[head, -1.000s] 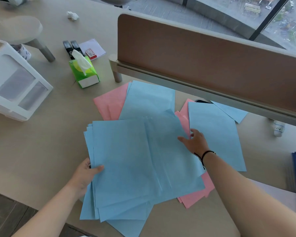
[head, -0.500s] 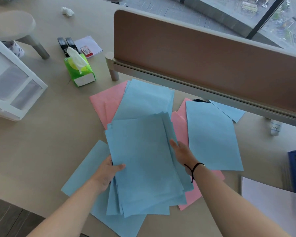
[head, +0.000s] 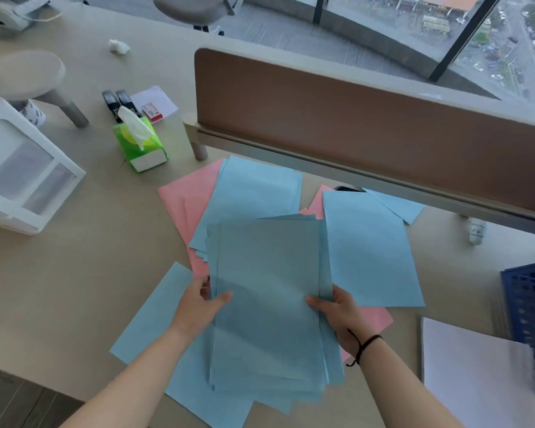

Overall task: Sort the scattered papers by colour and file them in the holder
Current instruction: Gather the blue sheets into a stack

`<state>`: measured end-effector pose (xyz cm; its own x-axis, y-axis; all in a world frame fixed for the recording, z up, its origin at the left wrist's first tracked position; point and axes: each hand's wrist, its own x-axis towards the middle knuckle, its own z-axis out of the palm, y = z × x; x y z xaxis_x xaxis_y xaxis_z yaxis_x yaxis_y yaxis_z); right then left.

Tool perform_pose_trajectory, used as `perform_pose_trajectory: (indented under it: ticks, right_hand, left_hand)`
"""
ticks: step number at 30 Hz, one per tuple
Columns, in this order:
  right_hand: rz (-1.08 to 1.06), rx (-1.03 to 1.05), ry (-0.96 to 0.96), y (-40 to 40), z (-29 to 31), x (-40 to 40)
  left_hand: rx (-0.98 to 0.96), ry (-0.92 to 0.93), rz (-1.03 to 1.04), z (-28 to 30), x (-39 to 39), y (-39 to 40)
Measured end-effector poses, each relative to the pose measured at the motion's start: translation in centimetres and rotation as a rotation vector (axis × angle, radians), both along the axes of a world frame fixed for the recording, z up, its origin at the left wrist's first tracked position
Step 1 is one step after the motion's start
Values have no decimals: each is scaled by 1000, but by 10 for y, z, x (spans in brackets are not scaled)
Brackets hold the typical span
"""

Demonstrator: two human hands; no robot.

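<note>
A stack of blue papers [head: 266, 298] is lifted off the desk, squared up between both hands. My left hand [head: 198, 307] grips its left edge and my right hand [head: 340, 316] grips its right edge. More blue sheets lie flat: one [head: 368, 248] to the right, one [head: 254, 193] behind, one [head: 149, 319] under my left arm. Pink papers [head: 183, 205] show at the back left, and another pink sheet [head: 374, 319] lies beneath my right hand. A white holder [head: 22, 171] stands at the far left.
A green tissue box [head: 139, 143] and two black staplers [head: 118, 101] sit behind the papers. A brown desk divider [head: 368, 131] runs along the back. A blue mesh basket [head: 531, 319] and white paper [head: 476, 378] lie at the right edge.
The loose blue sheets have been drawn into one narrower, aligned stack. My right hand moved from the top of the pile to its right edge, and one blue sheet stayed on the desk at the left.
</note>
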<state>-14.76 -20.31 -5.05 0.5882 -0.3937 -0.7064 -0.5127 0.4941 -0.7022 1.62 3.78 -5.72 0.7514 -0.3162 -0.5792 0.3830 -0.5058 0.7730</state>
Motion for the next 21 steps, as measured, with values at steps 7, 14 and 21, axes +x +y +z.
perform_pose_trajectory:
  ticks: [7,14,21]
  right_hand:
    - [-41,38,-184,-6,51,-18]
    - [-93,-191,-301,-10,102,-22]
    - [-45,-388,-313,8,117,-43]
  left_hand:
    - [-372,238,-112,60,-3,-12]
    - [-564,75,-85,103,-1,-28]
    - [-464,-131,-216,117,-17,-31]
